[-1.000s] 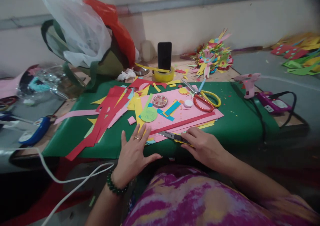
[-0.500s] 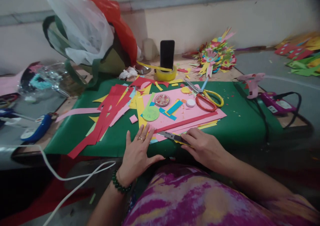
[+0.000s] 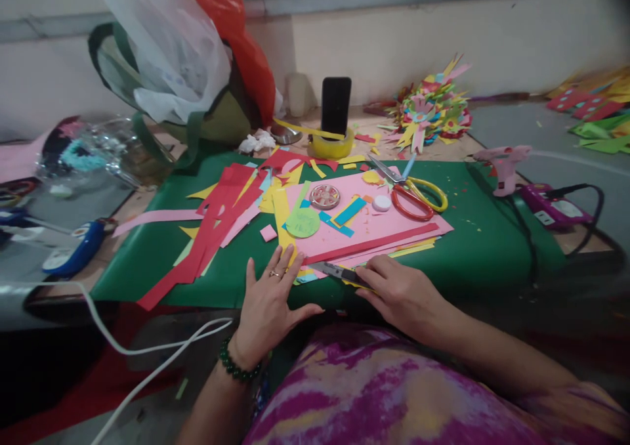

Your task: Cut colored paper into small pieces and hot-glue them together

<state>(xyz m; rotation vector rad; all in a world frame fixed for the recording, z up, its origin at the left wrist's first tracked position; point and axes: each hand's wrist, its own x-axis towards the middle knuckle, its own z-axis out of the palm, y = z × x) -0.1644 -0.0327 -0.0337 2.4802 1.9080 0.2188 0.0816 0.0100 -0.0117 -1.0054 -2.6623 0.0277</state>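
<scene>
My left hand point(image 3: 272, 295) lies flat with fingers spread, its fingertips on the lower left corner of a stack of coloured paper and on a yellow strip point(image 3: 284, 216). A box cutter point(image 3: 343, 274) is held in my right hand point(image 3: 399, 294), its blade pointing left along the stack's near edge. On the pink sheet point(image 3: 339, 233) a narrow red strip point(image 3: 370, 243) runs beside the blade. A green paper circle point(image 3: 302, 222), a round tin point(image 3: 325, 197), blue paper pieces point(image 3: 350, 212) and a white cap point(image 3: 381, 203) rest on top. Scissors point(image 3: 412, 195) with red and yellow handles lie across the far right corner.
Red paper strips point(image 3: 224, 212) cover the green mat point(image 3: 487, 235) on the left. Behind stand a phone point(image 3: 335, 105), a yellow tape roll point(image 3: 332, 146), a bag point(image 3: 216, 113) and a paper flower bunch point(image 3: 428, 113). A pink glue gun point(image 3: 506, 168) and purple power strip point(image 3: 551, 207) sit right.
The whole view shifts slightly, so the table things appear a little further right. My left hand stays flat on the paper, and my right hand keeps the box cutter at the near edge.
</scene>
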